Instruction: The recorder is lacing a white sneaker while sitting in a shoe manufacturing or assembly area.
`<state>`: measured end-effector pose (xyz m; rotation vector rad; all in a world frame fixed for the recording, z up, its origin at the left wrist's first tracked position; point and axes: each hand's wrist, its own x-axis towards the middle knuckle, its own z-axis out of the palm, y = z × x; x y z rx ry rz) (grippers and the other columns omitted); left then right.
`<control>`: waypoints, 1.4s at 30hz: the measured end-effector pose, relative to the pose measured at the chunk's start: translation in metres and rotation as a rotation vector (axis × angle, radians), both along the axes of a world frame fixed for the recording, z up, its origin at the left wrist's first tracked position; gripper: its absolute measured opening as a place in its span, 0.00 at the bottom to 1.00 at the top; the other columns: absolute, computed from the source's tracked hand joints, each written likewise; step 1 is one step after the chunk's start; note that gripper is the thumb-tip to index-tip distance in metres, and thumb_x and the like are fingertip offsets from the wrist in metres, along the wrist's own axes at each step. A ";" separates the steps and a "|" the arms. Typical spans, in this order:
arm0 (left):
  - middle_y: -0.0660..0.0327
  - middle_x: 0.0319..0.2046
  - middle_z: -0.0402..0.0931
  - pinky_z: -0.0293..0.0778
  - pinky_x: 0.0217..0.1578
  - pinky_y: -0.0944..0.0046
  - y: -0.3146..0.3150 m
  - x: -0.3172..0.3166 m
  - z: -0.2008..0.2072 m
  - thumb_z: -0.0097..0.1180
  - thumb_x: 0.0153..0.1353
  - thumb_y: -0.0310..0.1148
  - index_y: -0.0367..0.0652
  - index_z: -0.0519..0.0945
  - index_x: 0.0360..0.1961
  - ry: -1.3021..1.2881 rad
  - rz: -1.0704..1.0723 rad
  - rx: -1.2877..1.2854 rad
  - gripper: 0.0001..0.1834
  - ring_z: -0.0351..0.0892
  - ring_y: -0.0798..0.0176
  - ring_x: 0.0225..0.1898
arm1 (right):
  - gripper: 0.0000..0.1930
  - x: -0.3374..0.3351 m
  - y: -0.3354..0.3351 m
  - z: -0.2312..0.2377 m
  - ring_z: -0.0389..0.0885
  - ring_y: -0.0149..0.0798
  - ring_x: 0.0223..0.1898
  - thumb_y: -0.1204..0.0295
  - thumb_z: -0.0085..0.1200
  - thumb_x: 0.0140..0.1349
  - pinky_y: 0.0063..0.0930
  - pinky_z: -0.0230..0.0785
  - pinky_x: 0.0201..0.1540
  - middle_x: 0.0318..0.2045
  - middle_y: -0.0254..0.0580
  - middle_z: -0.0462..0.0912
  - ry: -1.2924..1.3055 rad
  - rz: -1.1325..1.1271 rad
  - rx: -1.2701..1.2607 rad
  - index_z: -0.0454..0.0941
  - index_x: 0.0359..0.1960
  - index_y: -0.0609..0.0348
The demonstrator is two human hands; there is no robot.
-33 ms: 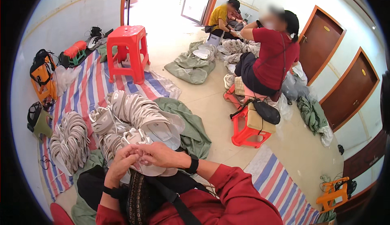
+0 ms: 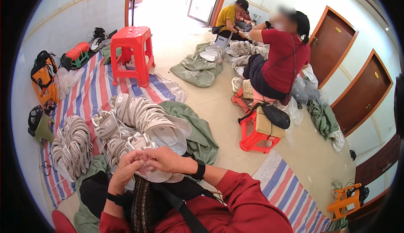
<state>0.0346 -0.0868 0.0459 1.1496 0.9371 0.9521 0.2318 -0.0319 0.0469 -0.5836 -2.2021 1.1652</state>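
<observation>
My left hand and my right hand meet over my lap, fingertips pinched close together. Between them runs a thin pale strand that looks like a shoelace, partly hidden by the fingers. Just beneath lies a white and beige shoe upper, its pale sole lining showing below my right hand. Right behind my fingers sits another laced upper. Beyond it, a long stack of nested grey-beige uppers leans on the pile, and a second bundle stands to the left.
A red stool stands on a striped sheet ahead. Green cloth lies right of the pile. One person in red sits on red stools at the right; another in yellow works farther back. Orange stools flank the room.
</observation>
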 end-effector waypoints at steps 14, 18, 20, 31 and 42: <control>0.65 0.24 0.76 0.71 0.27 0.73 -0.001 -0.002 -0.016 0.57 0.59 0.27 0.36 0.79 0.33 0.133 0.042 -0.019 0.05 0.74 0.74 0.23 | 0.04 0.004 -0.001 -0.011 0.77 0.34 0.22 0.76 0.52 0.60 0.30 0.70 0.27 0.19 0.41 0.78 0.057 0.030 -0.267 0.71 0.33 0.62; 0.66 0.22 0.76 0.70 0.25 0.74 -0.001 -0.002 -0.015 0.58 0.59 0.28 0.36 0.80 0.31 0.174 0.034 -0.004 0.05 0.74 0.75 0.22 | 0.04 0.003 0.001 -0.012 0.76 0.32 0.22 0.76 0.53 0.60 0.29 0.70 0.27 0.19 0.40 0.78 0.043 0.029 -0.218 0.72 0.33 0.63; 0.66 0.22 0.76 0.70 0.25 0.74 -0.003 -0.004 -0.014 0.58 0.59 0.28 0.36 0.80 0.31 0.192 0.031 -0.002 0.05 0.73 0.75 0.22 | 0.04 0.001 0.000 -0.014 0.77 0.32 0.22 0.76 0.53 0.59 0.28 0.69 0.27 0.19 0.40 0.78 0.027 0.029 -0.228 0.72 0.33 0.62; 0.71 0.16 0.68 0.57 0.18 0.73 0.012 -0.029 0.001 0.55 0.61 0.30 0.38 0.79 0.29 0.244 0.564 0.166 0.07 0.63 0.78 0.17 | 0.07 0.004 0.064 -0.045 0.78 0.29 0.31 0.72 0.55 0.60 0.26 0.71 0.37 0.29 0.37 0.81 0.104 -0.320 -0.087 0.79 0.36 0.61; 0.56 0.35 0.75 0.68 0.41 0.57 0.041 -0.011 -0.053 0.55 0.57 0.26 0.37 0.74 0.31 0.854 0.513 0.918 0.04 0.74 0.54 0.38 | 0.15 -0.048 0.111 -0.102 0.79 0.44 0.45 0.67 0.54 0.61 0.32 0.69 0.49 0.40 0.49 0.82 0.010 -0.103 -0.025 0.78 0.46 0.62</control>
